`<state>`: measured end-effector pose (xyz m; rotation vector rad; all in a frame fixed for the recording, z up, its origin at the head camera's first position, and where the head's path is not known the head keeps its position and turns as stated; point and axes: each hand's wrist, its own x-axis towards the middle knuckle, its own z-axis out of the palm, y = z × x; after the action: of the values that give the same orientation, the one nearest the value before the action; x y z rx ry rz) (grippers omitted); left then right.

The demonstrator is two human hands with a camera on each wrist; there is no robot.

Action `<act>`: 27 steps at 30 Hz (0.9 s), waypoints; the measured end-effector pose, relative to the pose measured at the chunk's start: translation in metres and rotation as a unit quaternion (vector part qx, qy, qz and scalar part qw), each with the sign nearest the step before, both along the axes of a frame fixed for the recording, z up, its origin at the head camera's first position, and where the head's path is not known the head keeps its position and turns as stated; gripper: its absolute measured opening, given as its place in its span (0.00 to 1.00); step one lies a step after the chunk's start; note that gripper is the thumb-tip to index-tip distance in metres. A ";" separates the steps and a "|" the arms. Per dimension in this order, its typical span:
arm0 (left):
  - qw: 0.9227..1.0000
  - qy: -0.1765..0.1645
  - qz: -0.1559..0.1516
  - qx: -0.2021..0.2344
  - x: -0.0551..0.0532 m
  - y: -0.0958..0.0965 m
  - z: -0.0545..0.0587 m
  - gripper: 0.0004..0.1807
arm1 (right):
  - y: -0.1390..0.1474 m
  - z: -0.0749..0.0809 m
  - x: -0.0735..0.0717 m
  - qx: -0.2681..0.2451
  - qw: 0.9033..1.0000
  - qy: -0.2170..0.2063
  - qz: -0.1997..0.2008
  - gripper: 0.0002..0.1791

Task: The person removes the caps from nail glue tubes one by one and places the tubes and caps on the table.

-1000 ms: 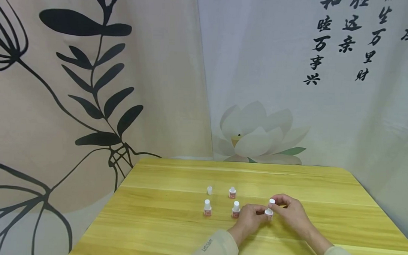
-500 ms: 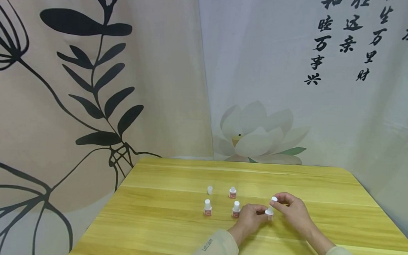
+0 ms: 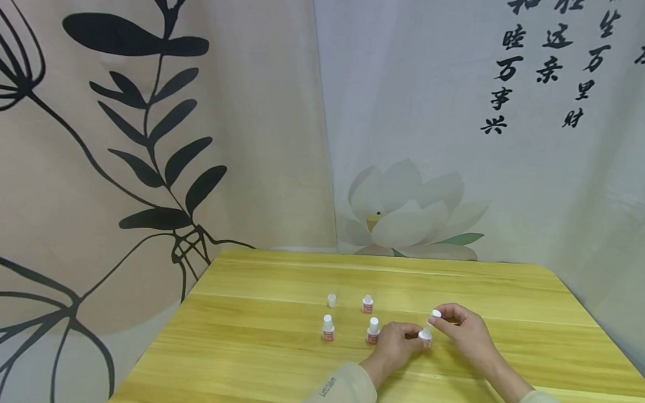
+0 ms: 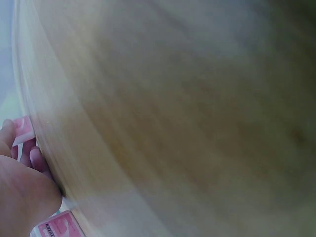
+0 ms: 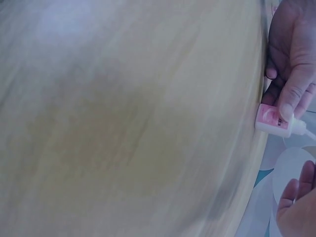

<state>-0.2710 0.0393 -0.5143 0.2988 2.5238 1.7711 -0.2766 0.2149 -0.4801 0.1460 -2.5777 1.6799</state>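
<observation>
Head faces forward — wrist views (closer) share bottle [image 5: 271, 124].

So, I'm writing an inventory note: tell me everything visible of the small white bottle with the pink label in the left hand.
The small white bottle looks plastic, boxy, with a pink label and a white neck narrowing to a slim tip. The left hand pinches it, roughly upright, over the yellow wood-grain tabletop; whether its base touches is unclear. The right hand pinches a round white cap above it; contact with the tip is unclear.
</observation>
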 end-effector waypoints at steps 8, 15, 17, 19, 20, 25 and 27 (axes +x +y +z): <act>1.000 0.004 0.002 0.003 0.000 0.000 0.000 0.07 | 0.001 0.002 0.001 0.001 1.000 0.002 -0.007 0.19; 1.000 -0.001 0.003 -0.001 -0.001 0.001 0.000 0.07 | 0.002 0.004 0.002 0.003 1.000 -0.004 -0.007 0.21; 1.000 -0.002 0.002 -0.002 -0.001 0.000 0.000 0.06 | 0.003 0.005 0.002 0.002 1.000 -0.007 -0.006 0.21; 1.000 -0.003 0.001 0.000 -0.001 0.000 0.000 0.06 | 0.003 0.005 0.002 0.002 1.000 -0.008 -0.006 0.21; 1.000 -0.003 0.000 0.001 -0.001 0.000 0.000 0.06 | 0.003 0.005 0.002 0.002 1.000 -0.008 -0.007 0.21; 1.000 -0.005 -0.001 -0.003 0.000 0.000 0.001 0.06 | 0.004 0.004 0.002 0.009 1.000 -0.003 -0.009 0.23; 1.000 -0.005 -0.001 -0.006 0.000 0.000 0.001 0.07 | 0.005 0.004 0.002 0.012 1.000 0.000 -0.009 0.24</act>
<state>-0.2713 0.0392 -0.5133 0.2912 2.5251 1.7518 -0.2747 0.2195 -0.4761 0.1242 -2.5931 1.6429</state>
